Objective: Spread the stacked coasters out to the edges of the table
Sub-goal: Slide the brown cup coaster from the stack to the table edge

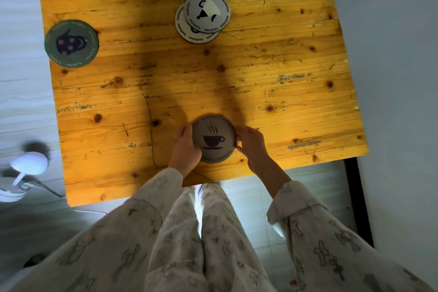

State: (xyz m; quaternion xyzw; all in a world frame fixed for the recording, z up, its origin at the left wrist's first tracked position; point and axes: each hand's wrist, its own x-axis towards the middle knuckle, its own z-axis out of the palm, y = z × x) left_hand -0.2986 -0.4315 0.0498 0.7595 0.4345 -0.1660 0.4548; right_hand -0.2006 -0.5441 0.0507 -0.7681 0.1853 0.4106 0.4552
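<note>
Knotty yellow planks make up the table (272, 92), where a short stack (202, 16) of white coasters is left toward the far side. Left of the stack, a dark coaster (71, 43) is already laid at the edge. Nearer than the stack, a grey coaster (214, 141) is clasped by its rim between the left hand (186, 147) and right hand (252, 143), close to the near edge.

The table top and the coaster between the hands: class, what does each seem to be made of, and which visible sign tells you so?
Table top: wood planks, probably pine, with a worn yellowish finish; knots, grain lines, plank seams and scuffs show.
Coaster between the left hand and right hand: thin, matt grey disc with a printed steaming cup; perhaps card or cork, the picture cannot settle which.
</note>
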